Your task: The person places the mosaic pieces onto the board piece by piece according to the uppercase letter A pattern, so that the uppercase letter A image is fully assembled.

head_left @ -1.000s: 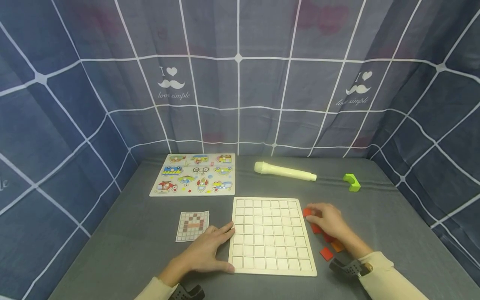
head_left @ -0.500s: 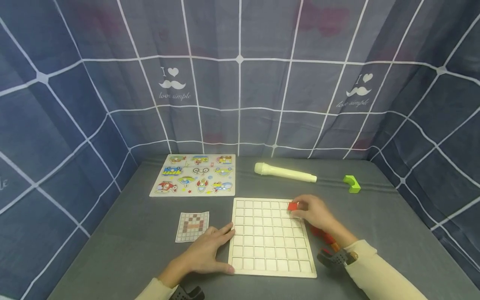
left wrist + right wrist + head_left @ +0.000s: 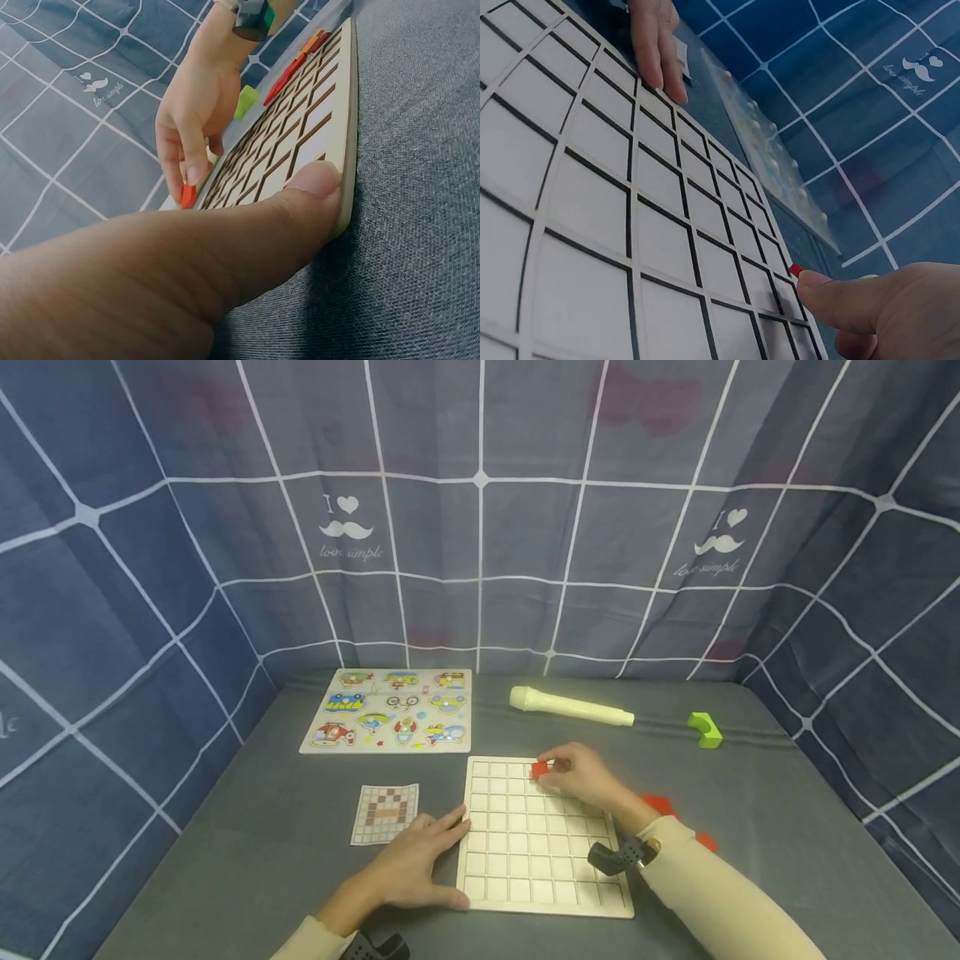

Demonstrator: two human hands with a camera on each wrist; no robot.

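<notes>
A pale wooden grid board [image 3: 517, 843] with square recesses lies flat in the middle of the table. Along its left edge, my left hand [image 3: 416, 864] rests with spread, mostly straight fingers; the thumb presses at the near left corner, seen close in the left wrist view. My right hand [image 3: 585, 777] pinches a small red square tile [image 3: 539, 770] between thumb and fingers, right over the board's far row. In the right wrist view the red tile [image 3: 796, 269] shows just past the thumb tip. More red tiles [image 3: 658, 804] lie right of the board, partly hidden by the right forearm.
A small pattern card [image 3: 385, 814] lies left of the board. Behind it is a vehicle picture puzzle [image 3: 386, 710]. A cream toy microphone [image 3: 572, 705] and a green notched block [image 3: 705, 729] lie farther back. Checked cloth walls [image 3: 525, 527] enclose the table.
My right hand has carried the red tile from the pile at the right, leftward over the board's far row. The left hand stays at the left edge.
</notes>
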